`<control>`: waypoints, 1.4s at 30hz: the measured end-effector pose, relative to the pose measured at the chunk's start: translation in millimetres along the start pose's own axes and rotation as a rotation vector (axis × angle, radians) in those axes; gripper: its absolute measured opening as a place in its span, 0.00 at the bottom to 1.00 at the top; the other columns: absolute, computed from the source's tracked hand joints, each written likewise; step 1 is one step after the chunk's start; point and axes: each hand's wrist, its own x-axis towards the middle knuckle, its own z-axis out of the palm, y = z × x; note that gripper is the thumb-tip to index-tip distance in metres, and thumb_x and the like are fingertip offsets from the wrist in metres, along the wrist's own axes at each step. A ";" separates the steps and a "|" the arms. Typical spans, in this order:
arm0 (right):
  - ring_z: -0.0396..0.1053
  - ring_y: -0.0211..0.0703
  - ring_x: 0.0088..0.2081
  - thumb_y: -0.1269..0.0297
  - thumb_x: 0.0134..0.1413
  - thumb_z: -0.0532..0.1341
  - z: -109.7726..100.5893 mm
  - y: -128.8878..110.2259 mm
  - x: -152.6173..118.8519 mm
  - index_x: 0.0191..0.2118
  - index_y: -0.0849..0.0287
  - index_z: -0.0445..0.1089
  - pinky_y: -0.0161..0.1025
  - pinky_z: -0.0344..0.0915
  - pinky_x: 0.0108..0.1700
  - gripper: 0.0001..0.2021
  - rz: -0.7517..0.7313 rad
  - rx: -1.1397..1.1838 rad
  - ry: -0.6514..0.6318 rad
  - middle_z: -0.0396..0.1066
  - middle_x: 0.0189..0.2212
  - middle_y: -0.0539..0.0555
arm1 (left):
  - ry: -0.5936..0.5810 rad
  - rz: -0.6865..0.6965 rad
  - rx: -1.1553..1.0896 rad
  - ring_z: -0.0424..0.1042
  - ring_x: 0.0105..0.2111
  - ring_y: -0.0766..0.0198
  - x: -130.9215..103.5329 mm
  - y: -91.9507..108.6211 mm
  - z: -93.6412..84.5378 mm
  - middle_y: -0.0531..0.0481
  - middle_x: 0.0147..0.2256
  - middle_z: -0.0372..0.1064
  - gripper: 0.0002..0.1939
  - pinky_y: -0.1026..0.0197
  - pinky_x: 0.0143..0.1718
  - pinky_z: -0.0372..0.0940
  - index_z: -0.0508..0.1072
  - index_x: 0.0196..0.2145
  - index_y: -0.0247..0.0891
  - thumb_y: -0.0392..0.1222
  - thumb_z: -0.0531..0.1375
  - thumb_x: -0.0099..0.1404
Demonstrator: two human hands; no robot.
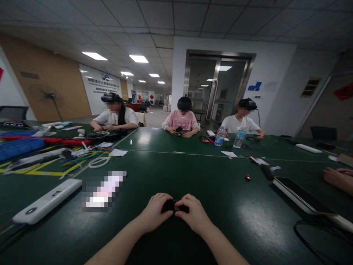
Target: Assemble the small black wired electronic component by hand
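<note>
Both of my hands meet at the near middle of the dark green table (176, 169), around a small black object (168, 206). Its kind is hard to make out, since my fingers cover much of it. My left hand (157, 211) closes on its left end, thumb toward me and fingers on the far side. On the right end, my right hand (194, 213) grips in the same way. A small greyish patch shows between my two thumbs.
To the left lie a white power strip (48, 200), a blurred-out phone-like rectangle (106, 189), a coiled white cable (99, 162) and blue trays (20, 148). At right are a phone (303, 195) and a small red item (248, 177). Water bottles (219, 137) stand near three headset-wearing people across the table.
</note>
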 end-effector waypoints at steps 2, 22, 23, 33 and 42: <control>0.62 0.47 0.43 0.63 0.44 0.63 0.5 0.4 0.0 0.36 0.46 0.72 0.48 0.58 0.47 0.10 0.006 -0.002 0.004 0.65 0.37 0.49 | -0.005 -0.001 0.002 0.63 0.49 0.55 -0.1 2.1 -1.2 0.47 0.47 0.66 0.17 0.52 0.51 0.56 0.67 0.45 0.42 0.41 0.59 0.56; 0.66 0.44 0.47 0.67 0.45 0.62 -5.9 14.7 -0.5 0.46 0.49 0.66 0.45 0.60 0.52 0.19 -0.035 0.278 0.008 0.68 0.43 0.49 | -0.004 -0.119 -0.191 0.60 0.53 0.53 -2.3 6.4 -5.2 0.45 0.52 0.63 0.22 0.49 0.54 0.55 0.61 0.52 0.41 0.43 0.56 0.59; 0.66 0.44 0.47 0.67 0.45 0.62 -7.6 13.3 -1.2 0.46 0.50 0.66 0.45 0.60 0.52 0.19 -0.043 0.305 0.012 0.69 0.42 0.49 | 0.003 -0.118 -0.258 0.60 0.53 0.53 -1.7 6.9 -5.2 0.44 0.52 0.62 0.23 0.50 0.55 0.54 0.60 0.53 0.41 0.43 0.56 0.60; 0.67 0.44 0.45 0.66 0.48 0.61 -17.7 4.5 -6.1 0.41 0.53 0.69 0.44 0.62 0.50 0.12 -0.094 0.400 0.033 0.70 0.40 0.50 | -0.169 -0.097 -1.007 0.69 0.44 0.56 2.9 7.0 2.7 0.45 0.46 0.67 0.29 0.52 0.48 0.62 0.57 0.50 0.42 0.47 0.64 0.54; 0.66 0.43 0.46 0.67 0.47 0.62 -11.8 3.1 -7.4 0.38 0.53 0.73 0.43 0.61 0.51 0.09 -0.152 0.392 0.010 0.69 0.42 0.52 | -0.174 -0.147 -1.042 0.70 0.36 0.61 2.4 7.8 6.4 0.52 0.36 0.67 0.23 0.56 0.40 0.63 0.62 0.42 0.41 0.46 0.66 0.52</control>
